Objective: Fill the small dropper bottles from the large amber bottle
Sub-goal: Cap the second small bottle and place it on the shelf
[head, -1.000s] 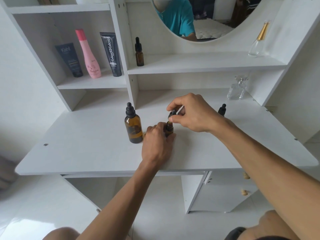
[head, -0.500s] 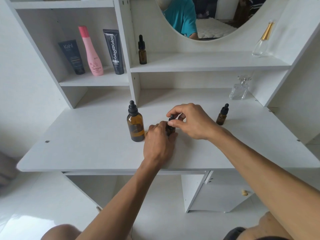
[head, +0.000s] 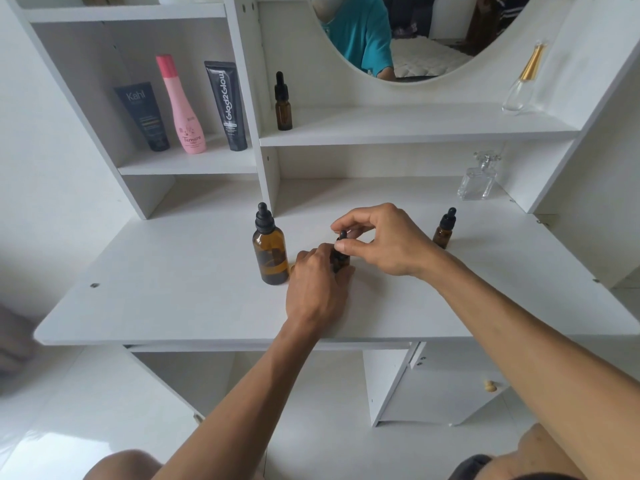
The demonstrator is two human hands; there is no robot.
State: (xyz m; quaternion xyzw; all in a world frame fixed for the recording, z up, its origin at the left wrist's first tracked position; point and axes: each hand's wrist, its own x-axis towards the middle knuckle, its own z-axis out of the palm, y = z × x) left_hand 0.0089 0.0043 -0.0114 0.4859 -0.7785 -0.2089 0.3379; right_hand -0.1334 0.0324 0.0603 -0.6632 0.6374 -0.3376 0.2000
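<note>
On the white bench (head: 173,289), the left hand (head: 317,289) grips a small dropper bottle (head: 341,261) just right of the large amber bottle (head: 270,252), its fingers curled round the body. The right hand (head: 384,240) pinches that bottle's black dropper cap (head: 342,242) from above. Another small dropper bottle (head: 444,229) stands well right of the large one, a third (head: 283,103) on the shelf above it.

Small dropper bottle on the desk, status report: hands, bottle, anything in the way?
Left hand grips small dropper bottle; right hand pinches its dropper cap. Large amber bottle capped, just left. Nothing in the way.
</note>
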